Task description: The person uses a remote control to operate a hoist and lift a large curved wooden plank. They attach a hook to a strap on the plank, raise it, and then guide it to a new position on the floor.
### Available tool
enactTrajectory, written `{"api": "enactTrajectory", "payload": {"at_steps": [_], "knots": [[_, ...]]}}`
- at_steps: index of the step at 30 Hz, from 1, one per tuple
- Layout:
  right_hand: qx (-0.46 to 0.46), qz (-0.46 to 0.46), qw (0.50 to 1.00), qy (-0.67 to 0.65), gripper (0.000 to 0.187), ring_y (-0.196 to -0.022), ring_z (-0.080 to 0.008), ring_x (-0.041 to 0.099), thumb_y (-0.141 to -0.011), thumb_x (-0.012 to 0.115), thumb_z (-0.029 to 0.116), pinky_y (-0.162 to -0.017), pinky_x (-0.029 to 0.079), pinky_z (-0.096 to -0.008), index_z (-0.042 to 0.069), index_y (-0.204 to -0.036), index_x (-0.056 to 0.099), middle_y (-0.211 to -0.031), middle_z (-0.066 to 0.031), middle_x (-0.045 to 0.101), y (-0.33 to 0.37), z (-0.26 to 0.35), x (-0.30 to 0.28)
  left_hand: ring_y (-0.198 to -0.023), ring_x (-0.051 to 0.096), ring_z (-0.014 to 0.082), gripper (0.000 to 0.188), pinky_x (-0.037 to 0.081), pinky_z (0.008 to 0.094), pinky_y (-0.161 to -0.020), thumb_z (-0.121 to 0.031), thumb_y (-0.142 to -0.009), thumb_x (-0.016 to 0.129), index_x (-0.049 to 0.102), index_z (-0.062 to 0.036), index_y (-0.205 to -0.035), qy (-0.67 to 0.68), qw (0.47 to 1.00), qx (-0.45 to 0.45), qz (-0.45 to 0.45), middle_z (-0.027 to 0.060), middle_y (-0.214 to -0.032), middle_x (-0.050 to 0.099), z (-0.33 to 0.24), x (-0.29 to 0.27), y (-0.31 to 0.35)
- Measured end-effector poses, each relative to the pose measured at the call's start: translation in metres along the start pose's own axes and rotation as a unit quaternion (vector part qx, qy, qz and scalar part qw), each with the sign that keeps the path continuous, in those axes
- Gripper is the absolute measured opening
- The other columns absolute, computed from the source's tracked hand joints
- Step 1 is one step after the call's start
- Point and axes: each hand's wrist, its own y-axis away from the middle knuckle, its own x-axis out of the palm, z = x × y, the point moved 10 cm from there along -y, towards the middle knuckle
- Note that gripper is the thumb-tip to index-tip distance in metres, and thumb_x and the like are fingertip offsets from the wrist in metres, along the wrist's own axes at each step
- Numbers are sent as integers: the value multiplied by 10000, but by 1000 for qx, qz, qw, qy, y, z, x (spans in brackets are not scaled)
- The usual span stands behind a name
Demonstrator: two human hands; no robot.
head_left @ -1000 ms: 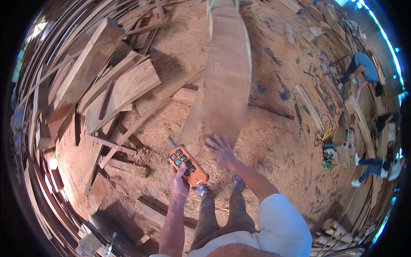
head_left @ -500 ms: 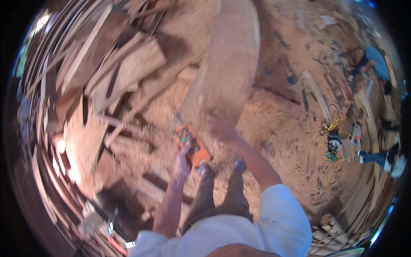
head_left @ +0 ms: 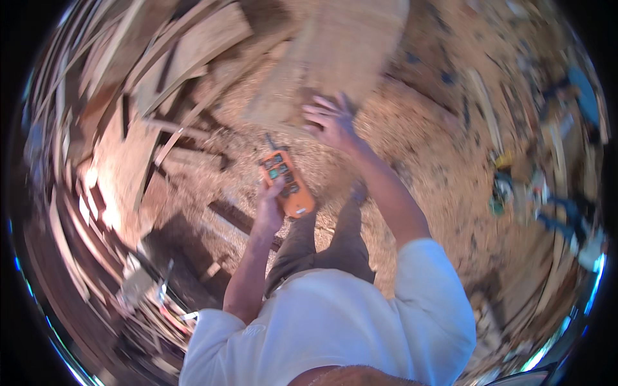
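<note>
An orange remote control with dark buttons, one green button and a short black antenna is held in my left hand. The thumb of that hand lies on the button face. My right hand is open with its fingers spread. It is at the near end of a long, wide wooden slab, over its edge; whether the fingers touch the wood I cannot tell. The slab stretches away from me and its far end is out of view.
Stacked planks and beams fill the left side. Sawdust covers the ground. At right lie a narrow wood strip and a blurred power tool with a yellow cord. A person in blue is at the far right edge.
The view has shifted, and the slab now appears farther up the picture. My right hand has gone from bunched near the slab's end to spread out. The remote stays in my left hand.
</note>
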Motion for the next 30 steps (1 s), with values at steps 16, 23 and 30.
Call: {"api": "enactTrajectory", "payload": {"at_steps": [16, 23, 30], "knots": [[33, 113, 992, 53, 491, -1500, -239, 401, -948, 629, 571, -1274, 117, -659, 186, -1237, 727, -1466, 23, 606, -24, -19, 26, -1097, 673, 225, 446, 588, 420, -964, -139, -1000, 645, 490, -67, -1412, -34, 998, -7, 58, 89, -1220, 646, -27, 17, -4], [51, 138, 989, 8, 516, -1501, -234, 402, -973, 570, 631, -1289, 54, -633, 189, -1187, 730, -1473, 9, 606, -25, -31, 26, -1043, 698, 231, 411, 615, 423, -915, -137, -1005, 622, 503, -66, -1391, -32, 998, 2, 50, 97, -1175, 669, -25, 41, -8], [96, -85, 971, -203, 409, -1395, -353, 509, -965, 693, 446, -1216, 332, -513, 93, -1168, 737, -1402, -125, 647, -22, -54, -17, -1022, 701, 219, 417, 613, 392, -889, -239, -1025, 627, 511, -61, -1383, -59, 995, 71, 25, 94, -1142, 682, -31, 93, 1]]}}
